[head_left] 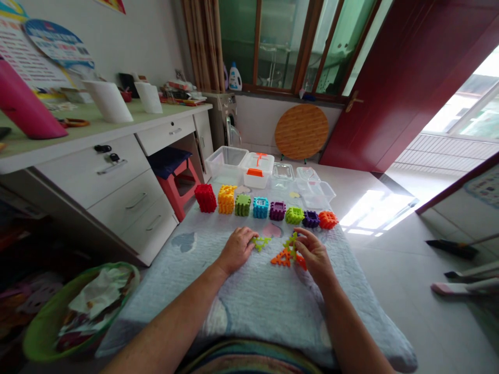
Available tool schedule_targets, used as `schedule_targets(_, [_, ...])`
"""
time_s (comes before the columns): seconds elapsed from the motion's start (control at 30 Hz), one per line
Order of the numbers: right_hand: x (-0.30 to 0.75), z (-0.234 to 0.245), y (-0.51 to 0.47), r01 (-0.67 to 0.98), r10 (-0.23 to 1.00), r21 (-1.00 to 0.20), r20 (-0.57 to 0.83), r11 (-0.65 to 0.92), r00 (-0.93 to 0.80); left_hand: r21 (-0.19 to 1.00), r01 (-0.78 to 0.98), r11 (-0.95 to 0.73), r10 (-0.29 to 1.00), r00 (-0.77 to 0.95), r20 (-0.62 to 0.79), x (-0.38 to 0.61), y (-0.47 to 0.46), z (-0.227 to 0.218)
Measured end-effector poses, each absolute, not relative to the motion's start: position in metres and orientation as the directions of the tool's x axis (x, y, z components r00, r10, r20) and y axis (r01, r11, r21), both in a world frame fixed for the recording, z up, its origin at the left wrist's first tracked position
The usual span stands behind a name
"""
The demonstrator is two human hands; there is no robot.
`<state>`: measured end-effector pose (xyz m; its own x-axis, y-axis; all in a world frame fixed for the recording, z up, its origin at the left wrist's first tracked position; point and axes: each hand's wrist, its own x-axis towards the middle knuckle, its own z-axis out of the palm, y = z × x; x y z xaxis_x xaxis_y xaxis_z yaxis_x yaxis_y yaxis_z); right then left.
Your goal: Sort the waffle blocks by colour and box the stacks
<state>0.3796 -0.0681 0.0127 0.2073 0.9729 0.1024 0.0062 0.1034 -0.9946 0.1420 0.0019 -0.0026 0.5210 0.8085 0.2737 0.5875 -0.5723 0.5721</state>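
Note:
My left hand rests on the cloth-covered table, its fingers closed on the edge of a yellow-green triangular building piece. To the right, my right hand pinches another yellow-green building piece, which is tilted up off the cloth. Orange triangular pieces lie beneath and beside it, partly covered by that piece and my fingers. Behind both hands runs a row of interlocking-piece stacks sorted by colour: red, yellow, green, blue, purple, lime, dark violet and orange.
Past the stacks stand a clear plastic bin, a lidded box with an orange handle and clear containers. A red stool and white desk are at the left, with a green basket near the front.

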Motion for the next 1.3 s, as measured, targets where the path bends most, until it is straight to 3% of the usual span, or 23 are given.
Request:
schedule_targets(0.27, [0.378,0.013,-0.066,-0.076,0.958,-0.988,0.112,0.136,0.264,0.585,0.581,-0.566,0.812,0.514,0.275,0.142,0.001,-0.001])
schedule_targets(0.53, [0.373,0.011,-0.067,-0.046,0.985,-0.999,-0.001,0.007,0.171,0.645,0.555,-0.525,0.813,0.553,0.185,0.142,-0.004,0.010])
schedule_targets(0.87, [0.368,0.010,-0.067,-0.036,0.992,-0.999,-0.027,-0.023,0.125,0.691,0.525,-0.496,0.809,0.568,0.149,0.141,-0.008,0.014])
schedule_targets(1.0, [0.365,0.008,-0.068,0.220,0.985,-0.973,0.096,0.064,0.140,0.677,0.538,-0.501,0.810,0.568,0.148,0.141,-0.008,0.015])
schedule_targets(1.13, [0.364,0.006,-0.071,0.575,0.949,-0.794,0.303,0.197,0.092,0.667,0.539,-0.515,0.806,0.569,0.162,0.141,-0.008,0.013])
schedule_targets(1.3, [0.365,0.007,-0.074,0.720,0.933,-0.642,0.361,0.264,-0.020,0.654,0.547,-0.522,0.811,0.555,0.184,0.143,-0.008,0.011])
